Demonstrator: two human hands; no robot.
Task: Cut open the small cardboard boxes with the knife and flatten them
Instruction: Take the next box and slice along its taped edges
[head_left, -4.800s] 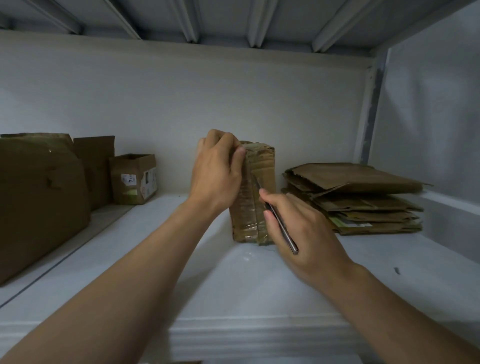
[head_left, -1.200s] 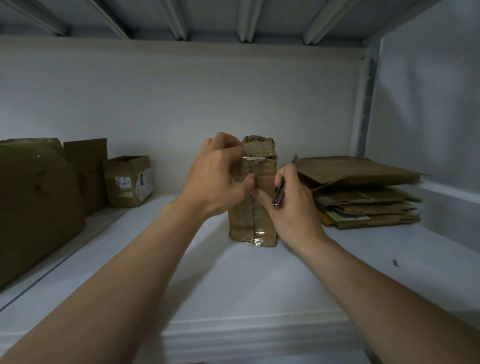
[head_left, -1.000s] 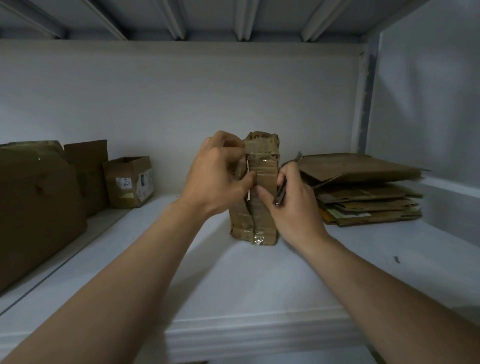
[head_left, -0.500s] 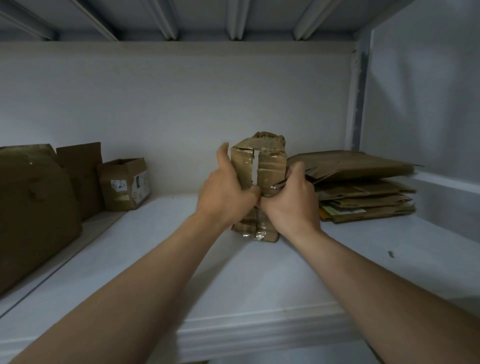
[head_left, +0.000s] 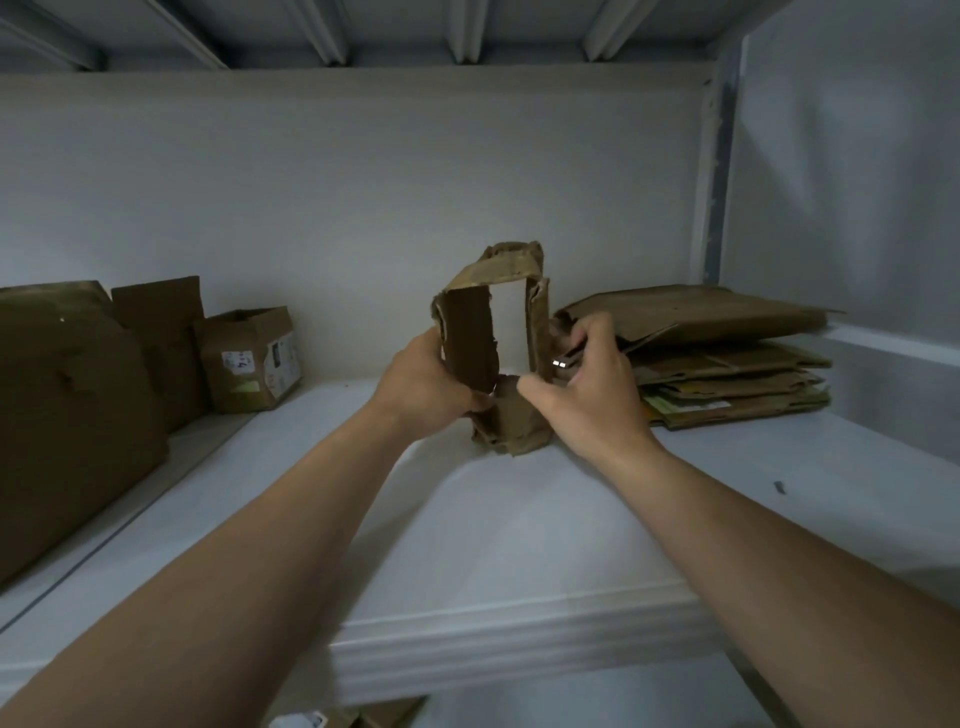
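- Because its near face is already slit from top to bottom, the small brown cardboard box (head_left: 511, 421) stands on end between the two hands with that face parted, and the pale back wall shows through the gap. It looks stood upright so that both flaps can be drawn outward at once.
- On the box's left side, the left hand (head_left: 426, 387) has thumb and fingers clamped round the lower edge of the dark left flap (head_left: 467, 343), which is swung out toward the camera.
- On the other side, the right hand (head_left: 592, 400) is curled, its thumb pressing the box's lower front and its fingers against the narrow right wall. Tucked among those fingers is the slim metal knife (head_left: 563, 360), its bright butt end showing; how the blade points I cannot tell. Parking it there probably frees the fingertips for pulling.
- My reading is that the cutting of this face is done and the spreading has begun, with flattening not yet reached.
- Under both wrists runs the white shelf board (head_left: 519, 545), which carries the box.
- Just beyond the right hand lies a stack of flattened brown cardboard (head_left: 727, 332), likely where this one goes.
- Well out past the left hand sit a small open labelled carton (head_left: 249, 358) and a large brown cardboard box (head_left: 72, 405).
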